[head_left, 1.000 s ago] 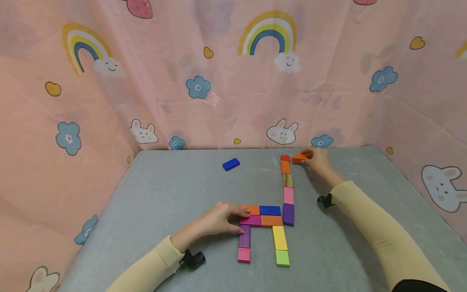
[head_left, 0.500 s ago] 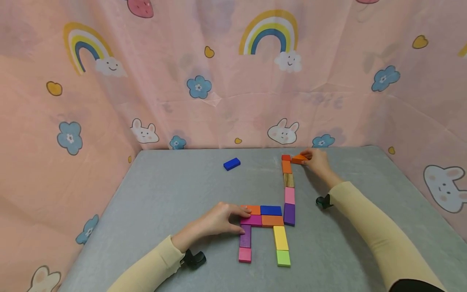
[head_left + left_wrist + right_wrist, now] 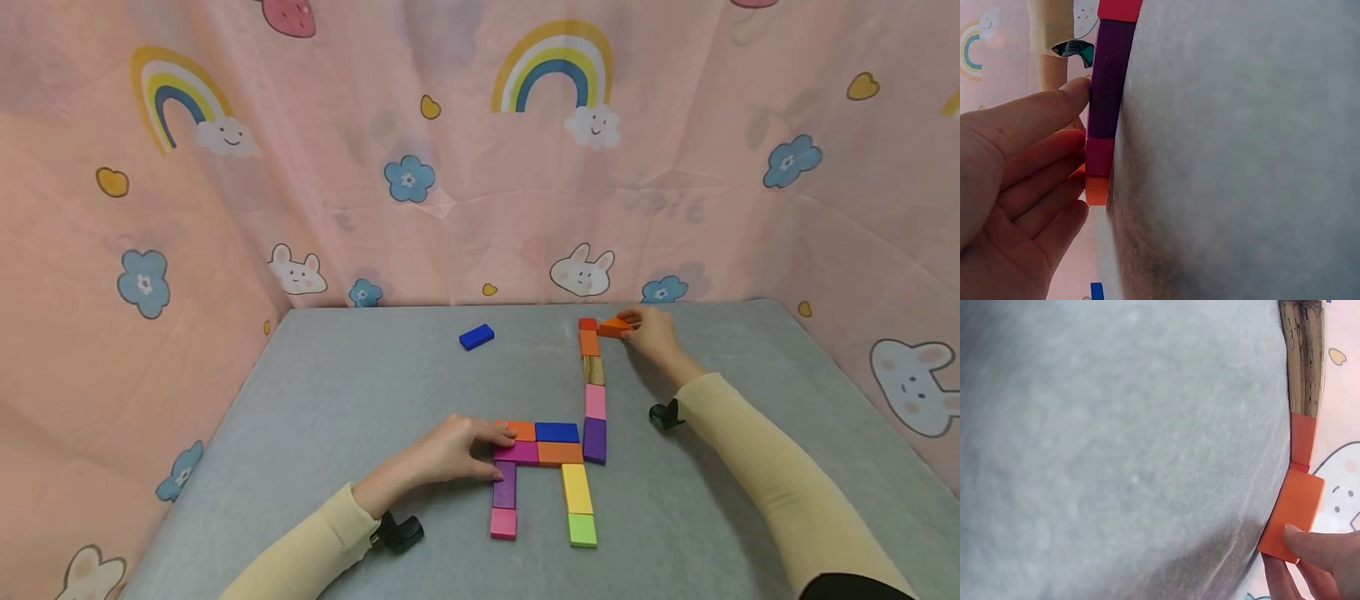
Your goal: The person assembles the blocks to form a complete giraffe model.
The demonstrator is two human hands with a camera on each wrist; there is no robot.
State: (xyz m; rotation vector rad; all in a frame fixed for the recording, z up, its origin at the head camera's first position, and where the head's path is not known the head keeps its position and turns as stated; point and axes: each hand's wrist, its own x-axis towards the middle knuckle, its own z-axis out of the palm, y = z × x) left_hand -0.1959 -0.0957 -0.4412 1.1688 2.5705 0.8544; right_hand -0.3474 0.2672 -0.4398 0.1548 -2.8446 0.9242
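My right hand (image 3: 651, 332) pinches an orange wedge-shaped block (image 3: 611, 327) between thumb and fingers, at the far end of a column of blocks. In the right wrist view the thumb lies on the broad face of this orange block (image 3: 1296, 497), beside the small red block (image 3: 1299, 467). My left hand (image 3: 453, 454) rests its fingertips on the magenta block (image 3: 522, 454) and the purple block (image 3: 504, 483) at the left of the figure. In the left wrist view its fingers are fairly straight against the tops of the blocks, the thumb on the dark purple block (image 3: 1109, 81).
The column runs through a wood-patterned block (image 3: 593, 370), a pink block (image 3: 595, 402) and a violet block (image 3: 595, 440). Yellow (image 3: 577, 489) and lime green (image 3: 582, 530) blocks form one leg. A loose blue block (image 3: 477, 337) lies at the back of the grey table (image 3: 360, 375).
The view shifts very slightly; the orange block now sits a touch nearer the red block in the head view. Both hands otherwise keep their places.
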